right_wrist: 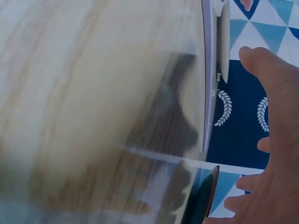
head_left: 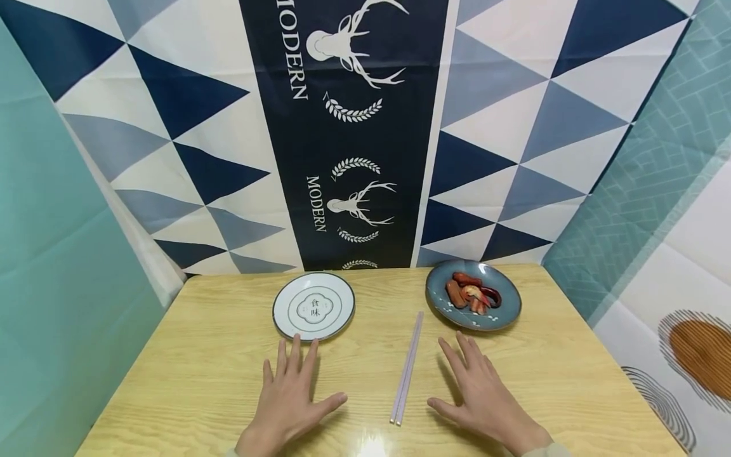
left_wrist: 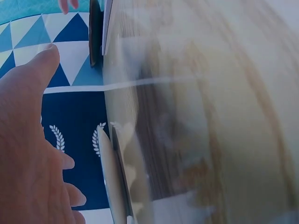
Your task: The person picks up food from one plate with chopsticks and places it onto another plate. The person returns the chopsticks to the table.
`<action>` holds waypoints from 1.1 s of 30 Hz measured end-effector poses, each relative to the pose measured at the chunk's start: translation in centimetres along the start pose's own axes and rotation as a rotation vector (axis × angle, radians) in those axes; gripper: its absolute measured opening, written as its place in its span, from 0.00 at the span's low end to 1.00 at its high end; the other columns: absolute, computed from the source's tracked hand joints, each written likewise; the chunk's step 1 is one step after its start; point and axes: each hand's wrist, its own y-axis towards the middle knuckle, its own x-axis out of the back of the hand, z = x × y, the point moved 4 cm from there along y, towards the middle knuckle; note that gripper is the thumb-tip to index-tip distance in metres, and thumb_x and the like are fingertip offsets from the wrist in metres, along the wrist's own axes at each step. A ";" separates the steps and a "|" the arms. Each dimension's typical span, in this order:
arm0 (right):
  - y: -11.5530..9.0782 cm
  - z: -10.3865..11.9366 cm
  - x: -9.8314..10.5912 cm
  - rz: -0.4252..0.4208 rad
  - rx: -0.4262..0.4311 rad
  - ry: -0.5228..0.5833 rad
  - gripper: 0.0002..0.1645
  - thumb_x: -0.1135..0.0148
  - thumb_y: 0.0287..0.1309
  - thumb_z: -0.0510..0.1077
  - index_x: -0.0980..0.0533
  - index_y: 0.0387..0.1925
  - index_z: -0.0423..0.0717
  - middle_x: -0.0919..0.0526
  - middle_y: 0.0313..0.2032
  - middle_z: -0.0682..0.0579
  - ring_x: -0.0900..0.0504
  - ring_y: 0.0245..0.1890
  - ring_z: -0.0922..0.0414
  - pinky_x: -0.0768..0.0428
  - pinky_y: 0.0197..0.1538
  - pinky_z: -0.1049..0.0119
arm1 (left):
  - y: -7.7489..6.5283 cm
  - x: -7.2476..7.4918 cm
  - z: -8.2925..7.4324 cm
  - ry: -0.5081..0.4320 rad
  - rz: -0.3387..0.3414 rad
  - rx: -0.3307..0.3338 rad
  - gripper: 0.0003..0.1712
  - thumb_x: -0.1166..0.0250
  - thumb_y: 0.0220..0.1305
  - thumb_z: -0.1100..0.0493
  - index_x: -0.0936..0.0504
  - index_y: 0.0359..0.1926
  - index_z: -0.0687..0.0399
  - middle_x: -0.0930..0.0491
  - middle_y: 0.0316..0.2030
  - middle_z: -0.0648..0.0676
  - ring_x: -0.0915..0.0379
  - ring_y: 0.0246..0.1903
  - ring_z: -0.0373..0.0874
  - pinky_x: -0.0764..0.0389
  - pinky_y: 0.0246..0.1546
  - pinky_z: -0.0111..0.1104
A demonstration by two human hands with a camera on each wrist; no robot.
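My left hand [head_left: 290, 397] is spread over the table with straight fingers, its fingertips at the near rim of a white plate [head_left: 291, 297] with a dark edge and printed characters. Nothing is held in it. My right hand [head_left: 482, 397], also spread and holding nothing, is just short of a blue-grey plate [head_left: 505, 298] bearing sausages [head_left: 455, 294] and a shrimp [head_left: 473, 293]. Between the hands lies a pair of pale purple chopsticks [head_left: 407, 371], pointing away from me. In the wrist views, the left thumb [left_wrist: 46, 63] and right thumb [right_wrist: 257, 60] stand away from the other fingers.
The light wooden table [head_left: 188, 355] ends at a patterned cloth backdrop [head_left: 365, 139] with triangles and deer heads. A teal sheet [head_left: 63, 254] hangs at the left, and a patterned covering [head_left: 657, 254] bounds the right side.
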 end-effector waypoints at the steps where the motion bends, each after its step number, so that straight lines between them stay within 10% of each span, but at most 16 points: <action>1: 0.0 0.0 0.0 0.008 -0.003 0.005 0.60 0.29 0.53 0.73 0.40 0.77 0.47 0.41 0.74 0.30 0.41 0.74 0.28 0.31 0.64 0.24 | 0.0 0.1 0.1 -0.001 0.001 0.004 0.63 0.43 0.55 0.15 0.44 0.81 0.47 0.53 0.81 0.65 0.62 0.80 0.70 0.52 0.72 0.75; 12: 0.9 -0.4 -0.3 0.163 -0.022 0.033 0.60 0.24 0.51 0.67 0.40 0.78 0.49 0.38 0.74 0.31 0.25 0.64 0.32 0.19 0.53 0.29 | 0.2 1.2 2.1 -0.037 0.041 0.073 0.62 0.43 0.57 0.16 0.48 0.82 0.44 0.55 0.81 0.64 0.65 0.80 0.69 0.51 0.72 0.76; 33: 2.4 2.9 -1.2 0.168 0.360 0.031 0.34 0.21 0.53 0.40 0.22 0.62 0.47 0.25 0.66 0.36 0.21 0.61 0.41 0.17 0.59 0.40 | -0.1 1.9 5.2 -0.090 0.048 0.174 0.60 0.44 0.61 0.18 0.46 0.81 0.50 0.51 0.80 0.66 0.62 0.79 0.72 0.51 0.71 0.76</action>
